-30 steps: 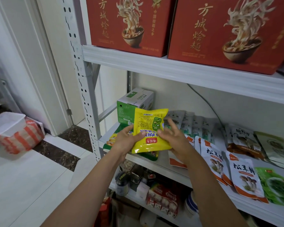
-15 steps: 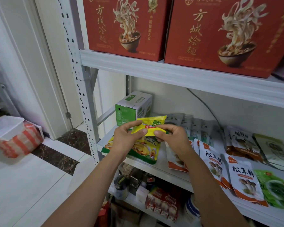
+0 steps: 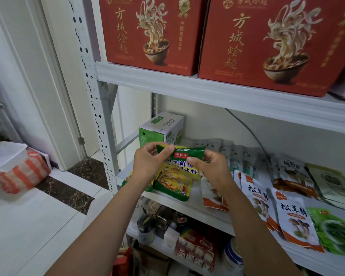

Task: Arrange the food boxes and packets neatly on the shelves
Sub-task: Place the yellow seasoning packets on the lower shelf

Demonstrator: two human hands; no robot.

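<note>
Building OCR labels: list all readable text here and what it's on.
"方城烩面": left red box, right red box.
"中国烩面之乡": left red box.
"鸡鲜精", "味料": green-yellow packet.
"松茸鲜": white-orange packets.
Green box, grey packets: too small to read.

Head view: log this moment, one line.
left hand: pinches green-and-yellow plastic seasoning packet | right hand: pinches it too | above white metal shelf

The upper shelf [image 3: 207, 90] carries two red noodle boxes [image 3: 151, 32] side by side. The middle shelf [image 3: 211, 218] bears a green-and-white box [image 3: 161, 128] back left and overlapping mushroom packets [image 3: 295, 220] lying flat.
</note>
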